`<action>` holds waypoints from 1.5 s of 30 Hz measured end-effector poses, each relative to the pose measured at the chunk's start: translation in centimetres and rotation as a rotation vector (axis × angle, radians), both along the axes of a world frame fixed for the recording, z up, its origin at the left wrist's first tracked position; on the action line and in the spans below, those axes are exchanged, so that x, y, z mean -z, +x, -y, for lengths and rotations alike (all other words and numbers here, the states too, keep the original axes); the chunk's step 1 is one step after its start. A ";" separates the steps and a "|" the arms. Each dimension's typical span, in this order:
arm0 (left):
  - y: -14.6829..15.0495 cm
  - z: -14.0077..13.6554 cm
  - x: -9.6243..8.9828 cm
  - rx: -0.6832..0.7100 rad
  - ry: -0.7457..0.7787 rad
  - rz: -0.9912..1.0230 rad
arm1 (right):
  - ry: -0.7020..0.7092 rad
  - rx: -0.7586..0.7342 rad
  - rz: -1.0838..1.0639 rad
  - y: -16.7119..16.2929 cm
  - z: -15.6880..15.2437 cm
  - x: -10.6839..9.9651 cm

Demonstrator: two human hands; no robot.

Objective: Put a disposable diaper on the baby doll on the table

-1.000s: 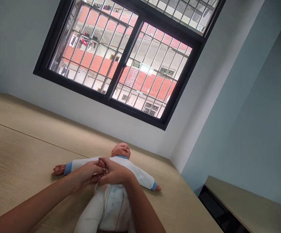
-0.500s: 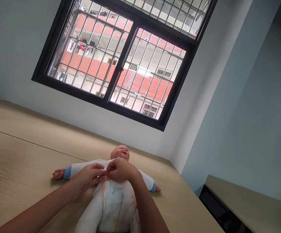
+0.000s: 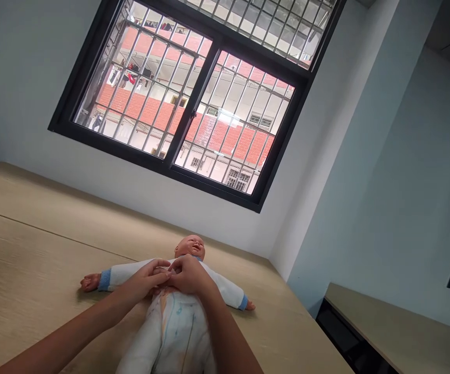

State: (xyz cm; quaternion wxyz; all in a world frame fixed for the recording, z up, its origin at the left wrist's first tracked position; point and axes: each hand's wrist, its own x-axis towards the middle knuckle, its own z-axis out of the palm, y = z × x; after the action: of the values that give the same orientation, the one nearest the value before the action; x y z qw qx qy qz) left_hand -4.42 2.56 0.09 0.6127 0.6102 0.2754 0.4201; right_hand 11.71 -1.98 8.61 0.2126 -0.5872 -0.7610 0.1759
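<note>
A baby doll [image 3: 191,247] lies on its back on the wooden table, arms spread out to both sides. It wears a white jacket [image 3: 225,286] with blue cuffs, and white bottoms [image 3: 181,324] with faint blue and orange marks. On the doll's chest my left hand [image 3: 151,276] and my right hand [image 3: 188,274] meet, fingertips together at the jacket's front. Both hands have their fingers bent and pinched at the jacket front. The cloth between the fingertips is mostly hidden by the hands.
The wooden table [image 3: 45,270] has a seam running across it and reaches back to the wall. At the lower right stands another table [image 3: 399,324] with a dark open shelf below its top. A barred window [image 3: 178,104] is in the wall behind.
My hands have come closer together at the doll's chest, the right one shifting slightly left. The doll lies as before, and the camera view has shifted a little.
</note>
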 end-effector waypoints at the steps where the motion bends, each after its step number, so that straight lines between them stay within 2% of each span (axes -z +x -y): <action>1: -0.1 0.0 0.0 0.007 -0.022 0.019 | -0.001 0.010 -0.016 0.2 -0.1 -0.1; 4: -0.2 0.3 0.1 0.007 -0.036 0.050 | -0.023 0.038 -0.096 0.6 -0.4 -0.1; 7: -0.3 0.9 0.1 -0.001 0.034 -0.015 | -0.044 0.102 -0.154 1.0 -0.8 -0.1; 13: -0.6 3.3 -0.3 -0.221 0.454 -0.349 | -0.015 0.145 -0.206 1.7 -1.5 0.3; 17: -0.7 4.5 -0.7 -0.271 0.607 -0.348 | -0.017 0.177 -0.165 2.1 -1.5 0.2; 20: -0.6 4.6 -0.9 -0.187 0.647 -0.290 | -0.016 0.195 -0.056 2.1 -1.2 0.1; 23: -0.6 4.5 -0.7 -0.104 0.587 -0.240 | -0.027 0.191 0.020 2.2 -0.9 -0.3; 27: -1.0 4.4 -0.3 -0.084 0.543 -0.288 | -0.010 0.225 -0.103 4.4 -0.5 -2.0; 31: -1.5 4.6 -0.1 -0.045 0.612 -0.466 | 0.088 0.344 -0.232 8.4 0.6 -2.8; 34: -1.4 4.8 0.3 -0.032 0.713 -0.549 | 0.113 0.367 -0.304 10.4 1.7 -0.5; 37: -1.2 4.6 0.6 -0.040 0.778 -0.583 | 0.124 0.264 -0.382 10.9 2.2 3.8; 40: -1.1 4.4 0.8 -0.038 0.790 -0.624 | 0.225 0.203 -0.363 10.5 2.2 7.5; 42: -1.0 4.3 0.6 -0.027 0.792 -0.632 | 0.259 0.180 -0.328 10.2 2.0 8.6; 45: -0.7 4.2 0.0 -0.025 0.800 -0.606 | 0.227 0.149 -0.255 9.9 1.7 8.7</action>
State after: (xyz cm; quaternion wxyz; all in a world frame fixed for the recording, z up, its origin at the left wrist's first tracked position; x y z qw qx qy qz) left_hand -5.16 -1.63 0.12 0.2183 0.8884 0.2658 0.3039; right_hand 21.61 -3.68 -0.10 0.3849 -0.5871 -0.6972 0.1456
